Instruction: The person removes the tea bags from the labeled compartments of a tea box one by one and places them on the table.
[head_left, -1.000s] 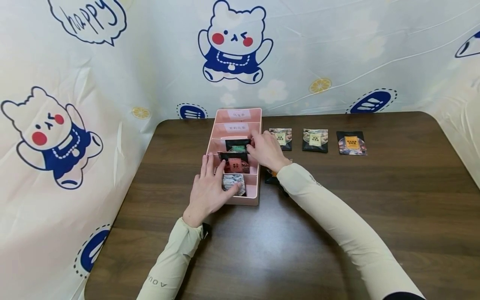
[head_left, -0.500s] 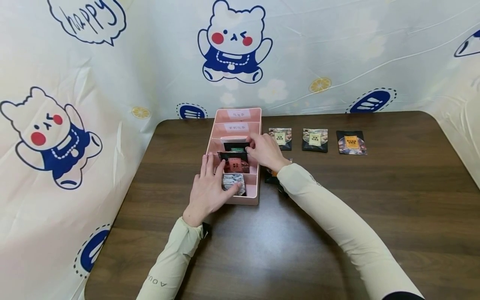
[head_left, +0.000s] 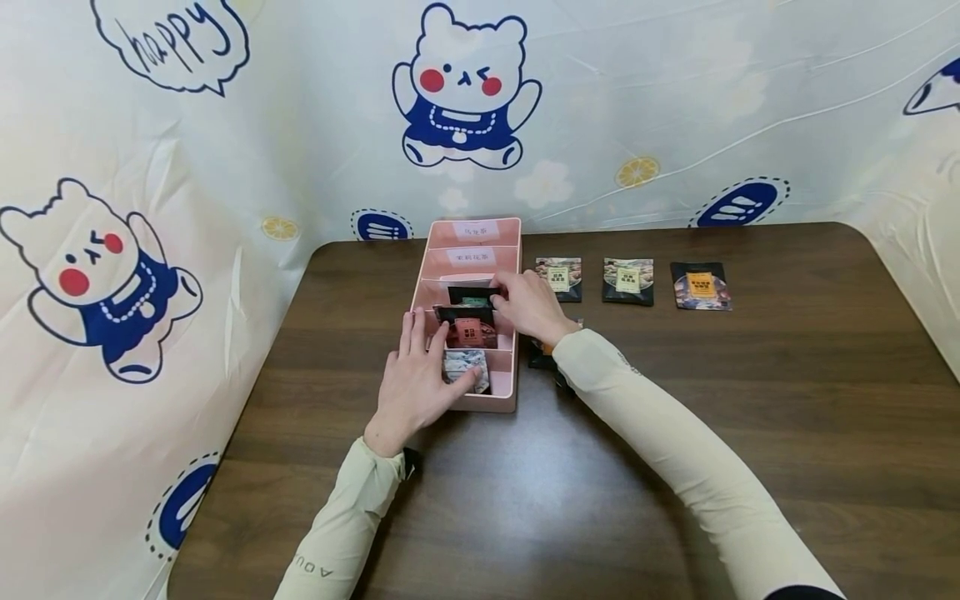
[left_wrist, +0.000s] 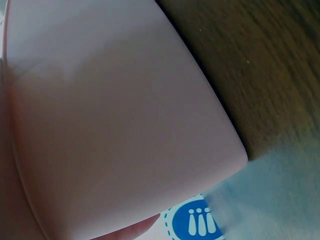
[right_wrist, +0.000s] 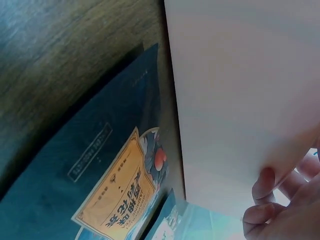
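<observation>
A pink divided box (head_left: 483, 402) has a row of compartments. My left hand (head_left: 412, 385) lies along its left side, fingers extended over the rim and the thumb above a grey-and-white sachet (head_left: 459, 367) in the nearest compartment. My right hand (head_left: 534, 308) reaches over the right rim, with thumb and fingertips pinching the corner of a black tea sachet with a green label (head_left: 475, 301). This sachet stands in the middle compartment, its lower part hidden. In front of it stands a black sachet with a red label (head_left: 470, 332). The left wrist view shows mostly the box's wall (left_wrist: 125, 110).
Beyond my right hand, two yellow-label sachets (head_left: 558, 279) and an orange-label one (head_left: 701, 286) lie in a row on the wooden table (head_left: 787, 400). Another orange-label sachet (right_wrist: 117, 187) lies against the box's right side, partly under my right wrist. A printed curtain (head_left: 600, 92) hangs behind.
My right hand has moved slightly down, and the green-label sachet sits lower in its compartment, with less of the label showing. My left hand stays in place.
</observation>
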